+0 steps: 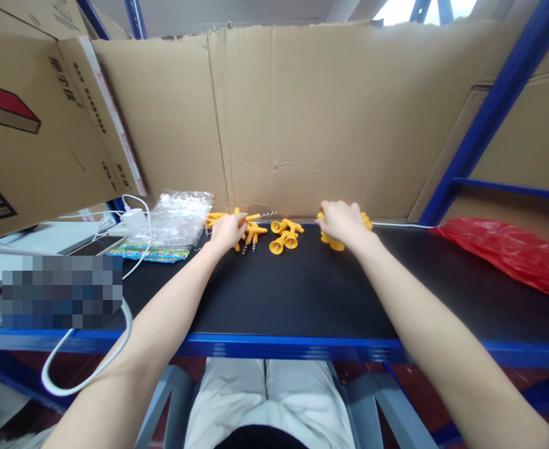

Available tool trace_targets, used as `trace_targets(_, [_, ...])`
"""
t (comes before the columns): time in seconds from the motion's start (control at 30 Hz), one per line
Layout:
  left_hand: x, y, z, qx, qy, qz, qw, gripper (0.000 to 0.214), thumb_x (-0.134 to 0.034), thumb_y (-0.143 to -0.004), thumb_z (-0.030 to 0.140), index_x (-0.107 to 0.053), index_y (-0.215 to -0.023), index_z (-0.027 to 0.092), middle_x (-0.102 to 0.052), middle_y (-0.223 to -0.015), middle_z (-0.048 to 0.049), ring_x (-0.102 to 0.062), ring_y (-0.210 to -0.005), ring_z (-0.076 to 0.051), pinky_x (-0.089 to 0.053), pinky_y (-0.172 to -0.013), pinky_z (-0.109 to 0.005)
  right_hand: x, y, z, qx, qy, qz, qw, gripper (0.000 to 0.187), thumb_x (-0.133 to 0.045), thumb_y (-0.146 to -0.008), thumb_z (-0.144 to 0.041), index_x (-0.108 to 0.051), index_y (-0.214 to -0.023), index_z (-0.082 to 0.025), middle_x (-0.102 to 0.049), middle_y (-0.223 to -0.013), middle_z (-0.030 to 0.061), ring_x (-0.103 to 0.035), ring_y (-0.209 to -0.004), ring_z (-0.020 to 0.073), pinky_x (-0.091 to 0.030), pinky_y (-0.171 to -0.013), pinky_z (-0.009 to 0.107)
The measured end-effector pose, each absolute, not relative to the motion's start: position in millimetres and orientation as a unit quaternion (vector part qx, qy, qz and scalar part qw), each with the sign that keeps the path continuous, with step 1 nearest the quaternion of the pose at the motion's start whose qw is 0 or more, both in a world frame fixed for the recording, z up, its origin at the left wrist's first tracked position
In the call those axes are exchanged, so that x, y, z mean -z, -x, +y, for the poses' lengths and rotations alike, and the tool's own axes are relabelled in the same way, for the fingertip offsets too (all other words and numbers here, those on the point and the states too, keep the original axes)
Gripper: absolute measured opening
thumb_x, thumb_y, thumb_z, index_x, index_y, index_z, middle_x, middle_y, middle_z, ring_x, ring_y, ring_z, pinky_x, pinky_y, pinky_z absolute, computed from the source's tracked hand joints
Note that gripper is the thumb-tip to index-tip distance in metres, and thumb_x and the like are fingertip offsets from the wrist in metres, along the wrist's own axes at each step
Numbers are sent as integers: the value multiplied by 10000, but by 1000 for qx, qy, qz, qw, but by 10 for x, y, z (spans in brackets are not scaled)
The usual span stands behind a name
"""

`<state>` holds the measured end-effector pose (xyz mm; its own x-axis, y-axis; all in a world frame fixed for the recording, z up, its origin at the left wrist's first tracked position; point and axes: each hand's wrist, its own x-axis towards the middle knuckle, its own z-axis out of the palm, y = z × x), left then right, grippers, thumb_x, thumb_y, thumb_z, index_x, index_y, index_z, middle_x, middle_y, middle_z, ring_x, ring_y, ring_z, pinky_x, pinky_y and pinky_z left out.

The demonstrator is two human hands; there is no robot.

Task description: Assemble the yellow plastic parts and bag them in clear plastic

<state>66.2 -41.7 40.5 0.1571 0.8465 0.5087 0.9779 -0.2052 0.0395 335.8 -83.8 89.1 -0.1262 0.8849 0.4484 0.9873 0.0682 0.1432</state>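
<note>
My left hand (228, 232) is closed at a pile of yellow T-shaped corkscrews (256, 231) with bare metal spirals. Its fingertips pinch one yellow corkscrew (252, 217), whose spiral points right. Between my hands stands a small group of yellow funnel-shaped pieces (284, 237), some with their round mouths toward me. Over to the right, my right hand (342, 219) is curled down over another cluster of yellow pieces (335, 243). Its fingers close around them from above, and most of what they grip is hidden under the hand.
Clear plastic bags (176, 215) and a white cable (149, 231) lie at the left of the black tabletop (284, 299). A red plastic bag (508, 252) is at the right. Cardboard (325, 118) walls the back, and a blue post (494, 112) rises at the right.
</note>
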Motion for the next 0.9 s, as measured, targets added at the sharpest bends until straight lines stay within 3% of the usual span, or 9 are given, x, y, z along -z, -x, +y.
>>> trace_targets(0.2, [-356,-549,-342,264,725,-620,138,389,-392,-832,201,-599,-1160,235,-682,-1029,-60,-626,-951,-212,-471,-773,-295,-1031,-3804,-777,120,768,-627,44,280,-545,-802,-230,-633,-1047,-128,-642,-1063,177,-602,-970,263,-421,-733,341])
trace_targets(0.37, [-329,-482,-353,287,739,-593,138,409,-355,-898,365,-552,-1217,203,-617,-1135,-87,-589,-1015,-215,-457,-833,-300,-931,-4100,-614,70,813,-577,20,374,-616,-731,-175,-635,-1097,-98,-643,-1048,199,-631,-919,256,-464,-683,316])
trace_targets(0.53, [-284,-437,-329,271,746,-586,163,475,-285,-928,377,-439,-1334,185,-565,-1147,-113,-564,-1023,-216,-433,-855,-303,-786,-4167,-457,7,801,-599,-10,295,-652,-684,-104,-685,-977,-98,-683,-821,141,-658,-761,208,-476,-609,263])
trace_targets(0.77, [-238,-474,-294,237,732,-611,187,513,-251,-935,379,-338,-1394,168,-513,-1206,-155,-479,-1128,-277,-374,-926,-406,-636,-4360,-341,45,816,-575,36,425,-646,-657,-106,-643,-1082,-91,-672,-958,196,-663,-860,259,-487,-627,291])
trace_targets(0.9, [-188,-468,-246,234,724,-625,173,550,-266,-923,379,-246,-1434,178,-456,-1297,-171,-424,-1195,-298,-329,-974,-472,-626,-4447,-360,41,835,-547,52,403,-629,-687,-124,-641,-1089,-94,-654,-1015,226,-646,-941,292,-494,-673,324])
